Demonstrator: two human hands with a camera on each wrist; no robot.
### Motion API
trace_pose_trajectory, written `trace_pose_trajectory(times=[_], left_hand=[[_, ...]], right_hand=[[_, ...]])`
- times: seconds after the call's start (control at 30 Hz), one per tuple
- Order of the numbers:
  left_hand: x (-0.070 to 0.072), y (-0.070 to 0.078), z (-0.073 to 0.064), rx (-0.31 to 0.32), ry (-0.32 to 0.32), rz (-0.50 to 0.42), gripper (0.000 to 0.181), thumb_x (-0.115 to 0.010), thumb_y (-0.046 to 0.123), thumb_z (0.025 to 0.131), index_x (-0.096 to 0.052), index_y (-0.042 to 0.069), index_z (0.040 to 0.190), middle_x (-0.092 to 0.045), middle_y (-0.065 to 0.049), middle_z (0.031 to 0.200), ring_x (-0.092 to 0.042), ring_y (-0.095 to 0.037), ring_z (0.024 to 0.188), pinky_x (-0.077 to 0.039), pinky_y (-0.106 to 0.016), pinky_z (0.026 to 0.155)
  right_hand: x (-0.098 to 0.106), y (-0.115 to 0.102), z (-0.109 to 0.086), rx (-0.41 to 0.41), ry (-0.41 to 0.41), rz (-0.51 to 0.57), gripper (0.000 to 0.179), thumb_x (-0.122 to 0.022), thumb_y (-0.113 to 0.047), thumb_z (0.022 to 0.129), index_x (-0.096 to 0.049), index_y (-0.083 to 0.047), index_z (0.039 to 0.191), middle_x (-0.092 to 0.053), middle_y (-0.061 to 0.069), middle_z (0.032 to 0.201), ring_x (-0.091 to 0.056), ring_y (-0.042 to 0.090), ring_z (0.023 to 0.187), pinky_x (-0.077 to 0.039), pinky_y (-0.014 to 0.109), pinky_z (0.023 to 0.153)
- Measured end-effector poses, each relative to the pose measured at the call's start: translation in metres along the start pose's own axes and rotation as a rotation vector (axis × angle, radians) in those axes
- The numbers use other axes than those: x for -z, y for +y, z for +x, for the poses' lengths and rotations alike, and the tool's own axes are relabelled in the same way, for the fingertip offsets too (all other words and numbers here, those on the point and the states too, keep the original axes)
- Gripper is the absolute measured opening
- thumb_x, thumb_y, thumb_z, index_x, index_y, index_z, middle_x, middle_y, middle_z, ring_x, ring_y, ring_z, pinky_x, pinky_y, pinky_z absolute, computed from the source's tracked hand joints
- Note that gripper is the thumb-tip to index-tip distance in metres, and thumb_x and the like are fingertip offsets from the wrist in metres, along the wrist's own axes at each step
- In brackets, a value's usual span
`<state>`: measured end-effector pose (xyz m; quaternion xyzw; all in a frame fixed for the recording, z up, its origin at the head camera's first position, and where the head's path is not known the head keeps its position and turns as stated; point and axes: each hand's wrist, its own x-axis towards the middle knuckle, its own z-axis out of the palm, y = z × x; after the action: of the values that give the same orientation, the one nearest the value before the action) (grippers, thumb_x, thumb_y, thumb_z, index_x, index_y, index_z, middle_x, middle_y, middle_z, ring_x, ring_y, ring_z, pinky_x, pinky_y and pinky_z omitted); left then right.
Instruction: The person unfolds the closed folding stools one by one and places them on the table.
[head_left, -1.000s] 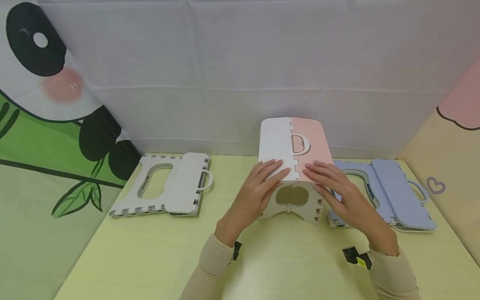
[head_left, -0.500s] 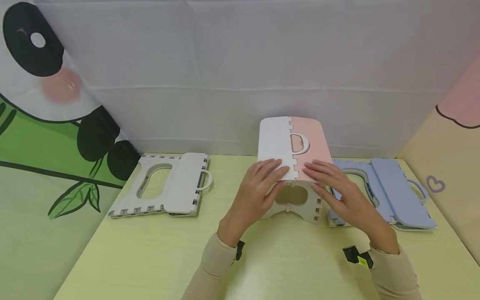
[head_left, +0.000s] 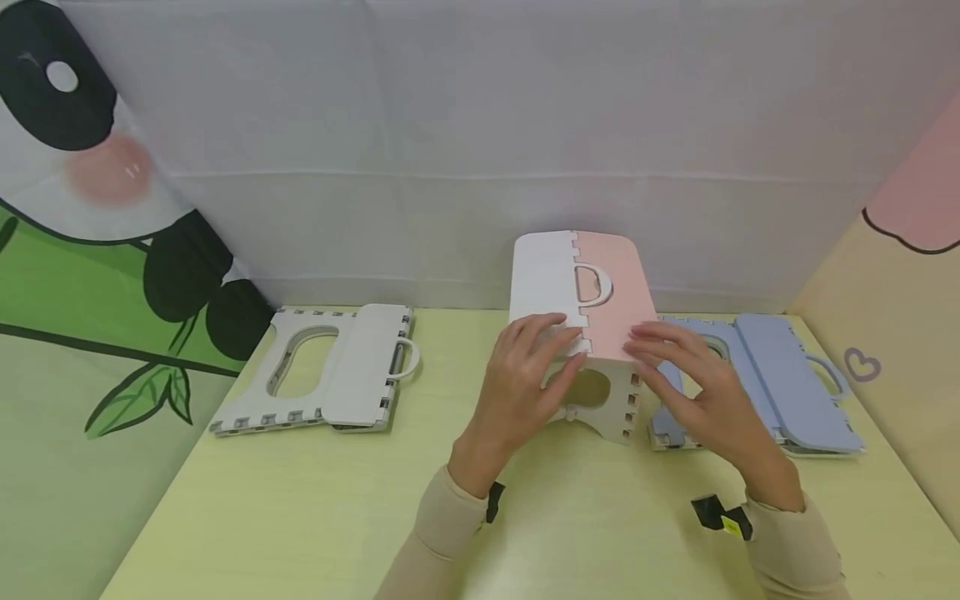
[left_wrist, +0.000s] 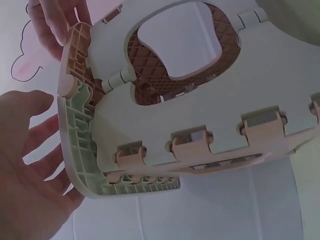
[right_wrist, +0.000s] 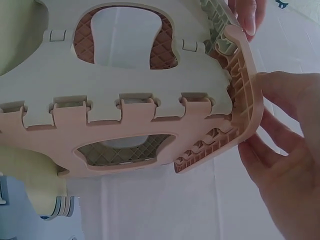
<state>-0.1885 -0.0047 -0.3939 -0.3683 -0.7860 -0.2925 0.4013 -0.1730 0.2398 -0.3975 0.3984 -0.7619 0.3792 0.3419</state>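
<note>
The pink-and-white stool (head_left: pixel 604 335) stands upright at the twelve o'clock edge of the desk (head_left: pixel 592 542). The left grip (head_left: pixel 519 382) rests at its seven o'clock corner, the right grip (head_left: pixel 699 387) at five; both loosely spread, clasping nothing. Probably light, stiff, smooth plastic; its looped handle (head_left: pixel 605 287) seems the surest hold.
</note>
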Motion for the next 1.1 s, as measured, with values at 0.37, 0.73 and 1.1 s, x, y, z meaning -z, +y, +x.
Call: trace_pose_trajectory(times=[0.37,0.73,1.1], left_hand=[[-0.009,0.021,0.008,0.065,0.123,-0.007,0.019,-0.076,0.012,0.092,-0.074,0.003,0.109,-0.07,-0.009,0.108,-0.064,-0.026,0.104,-0.053,-0.034,0.095],[-0.017,0.041,0.015,0.08,0.132,-0.007,0.014,-0.074,0.013,0.093,-0.075,0.005,0.105,-0.071,-0.007,0.106,-0.065,-0.024,0.102,-0.051,-0.033,0.099],[-0.027,0.06,0.018,-0.012,0.163,0.014,0.014,-0.075,0.01,0.09,-0.075,0.007,0.103,-0.071,-0.003,0.099,-0.066,-0.019,0.093,-0.053,-0.029,0.088]], right_hand=[[0.016,0.003,-0.012,-0.125,0.018,-0.028,0.03,-0.07,-0.017,0.1,-0.071,0.003,0.123,-0.066,0.021,0.127,-0.058,0.022,0.127,-0.042,0.022,0.108],[0.023,0.005,-0.023,-0.16,0.051,-0.067,0.033,-0.069,-0.02,0.101,-0.069,0.003,0.124,-0.067,0.019,0.123,-0.058,0.013,0.125,-0.042,0.019,0.106],[0.029,0.009,-0.036,-0.218,0.121,-0.116,0.037,-0.075,0.013,0.081,-0.072,0.005,0.118,-0.071,0.021,0.114,-0.061,0.006,0.118,-0.043,0.018,0.105]])
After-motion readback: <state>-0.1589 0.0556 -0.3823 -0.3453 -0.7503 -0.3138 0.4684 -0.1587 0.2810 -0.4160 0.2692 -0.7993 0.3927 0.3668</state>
